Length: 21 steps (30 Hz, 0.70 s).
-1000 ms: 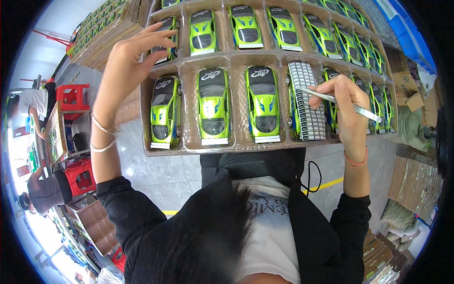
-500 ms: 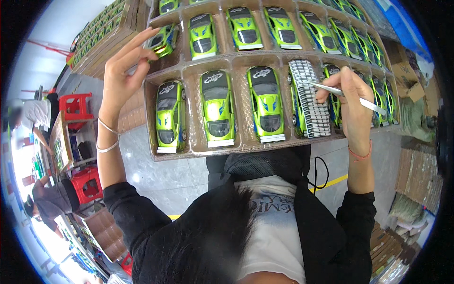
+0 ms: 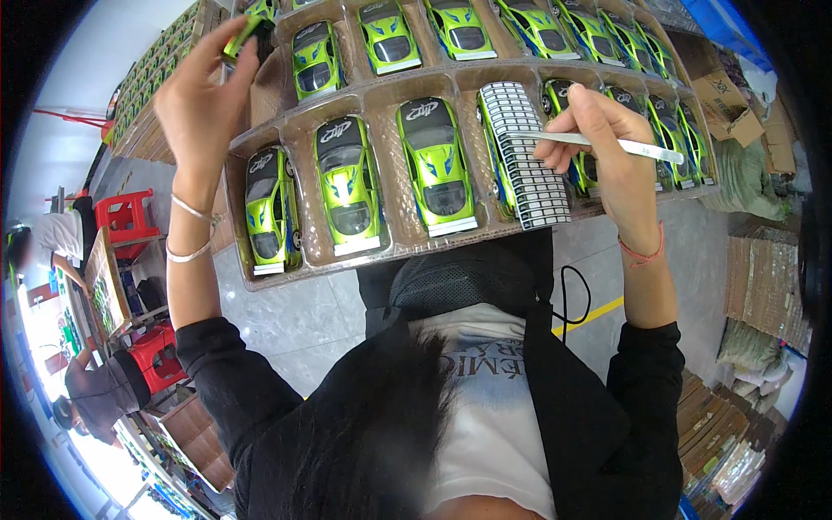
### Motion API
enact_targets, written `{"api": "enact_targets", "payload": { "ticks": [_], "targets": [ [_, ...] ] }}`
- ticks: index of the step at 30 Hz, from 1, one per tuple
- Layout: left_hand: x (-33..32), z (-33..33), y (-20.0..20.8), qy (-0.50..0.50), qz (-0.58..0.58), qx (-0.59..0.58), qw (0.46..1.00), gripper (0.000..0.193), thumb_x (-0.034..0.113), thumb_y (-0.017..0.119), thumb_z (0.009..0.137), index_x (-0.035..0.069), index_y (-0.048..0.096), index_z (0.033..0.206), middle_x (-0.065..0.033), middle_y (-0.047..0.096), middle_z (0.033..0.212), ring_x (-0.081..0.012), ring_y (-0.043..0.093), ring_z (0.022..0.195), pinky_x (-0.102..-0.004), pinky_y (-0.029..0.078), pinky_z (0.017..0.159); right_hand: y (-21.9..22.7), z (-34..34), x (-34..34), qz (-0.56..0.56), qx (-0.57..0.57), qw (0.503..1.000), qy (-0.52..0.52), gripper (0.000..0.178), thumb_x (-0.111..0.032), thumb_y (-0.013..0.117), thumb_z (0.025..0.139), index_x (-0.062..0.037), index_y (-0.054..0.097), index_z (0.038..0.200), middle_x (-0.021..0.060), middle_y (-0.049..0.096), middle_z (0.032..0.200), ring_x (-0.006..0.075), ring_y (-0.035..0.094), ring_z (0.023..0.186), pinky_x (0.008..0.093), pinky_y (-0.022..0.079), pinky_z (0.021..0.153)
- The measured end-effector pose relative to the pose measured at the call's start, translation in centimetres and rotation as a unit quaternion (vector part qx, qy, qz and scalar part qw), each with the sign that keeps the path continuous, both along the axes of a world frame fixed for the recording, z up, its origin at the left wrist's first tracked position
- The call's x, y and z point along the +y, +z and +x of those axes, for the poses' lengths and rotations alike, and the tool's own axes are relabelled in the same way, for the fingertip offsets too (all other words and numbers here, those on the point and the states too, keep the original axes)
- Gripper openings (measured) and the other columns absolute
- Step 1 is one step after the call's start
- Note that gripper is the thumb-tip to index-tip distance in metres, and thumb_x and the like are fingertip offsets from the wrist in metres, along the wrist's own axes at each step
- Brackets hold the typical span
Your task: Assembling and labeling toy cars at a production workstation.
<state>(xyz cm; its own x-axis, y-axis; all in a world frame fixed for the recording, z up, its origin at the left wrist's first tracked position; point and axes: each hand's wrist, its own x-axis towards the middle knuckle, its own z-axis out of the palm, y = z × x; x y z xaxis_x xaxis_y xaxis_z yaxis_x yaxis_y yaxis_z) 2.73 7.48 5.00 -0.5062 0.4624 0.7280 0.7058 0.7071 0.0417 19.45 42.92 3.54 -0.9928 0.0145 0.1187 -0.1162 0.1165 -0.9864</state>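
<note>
A clear plastic tray [image 3: 381, 251] with rows of moulded pockets lies across my lap, and green and black toy cars [image 3: 433, 169] sit in most pockets. My left hand [image 3: 204, 100] is raised at the tray's far left corner and grips one green toy car [image 3: 247, 30] above the tray. My right hand [image 3: 607, 152] holds white tweezers [image 3: 598, 143] with the tips on a strip of small black-and-white stickers [image 3: 524, 156] that lies in one pocket.
Stacks of cardboard boxes [image 3: 754, 95] stand at the right, with flat cardboard piles [image 3: 763, 286] below them. Red stools [image 3: 126, 221] and two other people [image 3: 52, 243] are at the left. A yellow line [image 3: 598, 312] and a black cable [image 3: 572, 299] cross the grey floor.
My left hand has lifted a green car out of the far left pocket and raised it. The tray has shifted nearer and lower in view. My right hand stays at the sticker strip.
</note>
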Motion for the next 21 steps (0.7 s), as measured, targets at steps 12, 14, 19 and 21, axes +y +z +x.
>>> {"api": "enact_targets", "payload": {
  "ticks": [12,14,19,21],
  "targets": [
    [12.8,7.6,5.4,-0.326,0.166,-0.19,0.911,0.039,0.001,0.077,0.081,-0.005,0.068,0.118,-0.0161,0.075,0.102,-0.0188,0.074,0.089,-0.0285,0.063,0.078,-0.9,-0.3,0.1,-0.029,-0.053,0.998,-0.007,0.043,-0.035,0.054,0.104,0.0022,0.067,0.086,0.0126,0.07,0.073,0.0124,0.066,0.06,0.0224,0.05,0.055],
    [13.5,9.3,7.0,-0.248,0.149,-0.336,0.896,0.038,0.001,0.078,0.08,-0.004,0.07,0.117,-0.0169,0.074,0.106,-0.0154,0.072,0.092,-0.0289,0.061,0.082,-1.0,-0.4,0.3,0.019,-0.037,0.999,0.002,0.042,-0.033,0.053,0.104,0.0021,0.067,0.086,0.0115,0.07,0.074,0.0115,0.065,0.06,0.022,0.049,0.054],
    [13.3,8.1,4.5,-0.316,0.168,-0.307,0.882,0.044,0.002,0.079,0.081,-0.003,0.066,0.123,-0.0155,0.073,0.112,-0.0158,0.072,0.097,-0.0299,0.06,0.084,-0.8,-0.1,0.2,0.031,0.006,0.999,0.011,0.04,-0.03,0.049,0.106,0.0015,0.066,0.087,0.0114,0.07,0.074,0.0126,0.065,0.064,0.0239,0.05,0.059],
    [13.7,7.6,2.4,-0.387,0.291,-0.336,0.808,0.049,0.004,0.08,0.081,-0.002,0.064,0.126,-0.0148,0.072,0.115,-0.0174,0.072,0.098,-0.0304,0.06,0.085,-0.5,0.2,0.5,0.029,0.033,0.999,0.005,0.04,-0.028,0.048,0.107,0.0016,0.065,0.087,0.013,0.069,0.074,0.0144,0.065,0.065,0.0255,0.051,0.061]
  ]
}}
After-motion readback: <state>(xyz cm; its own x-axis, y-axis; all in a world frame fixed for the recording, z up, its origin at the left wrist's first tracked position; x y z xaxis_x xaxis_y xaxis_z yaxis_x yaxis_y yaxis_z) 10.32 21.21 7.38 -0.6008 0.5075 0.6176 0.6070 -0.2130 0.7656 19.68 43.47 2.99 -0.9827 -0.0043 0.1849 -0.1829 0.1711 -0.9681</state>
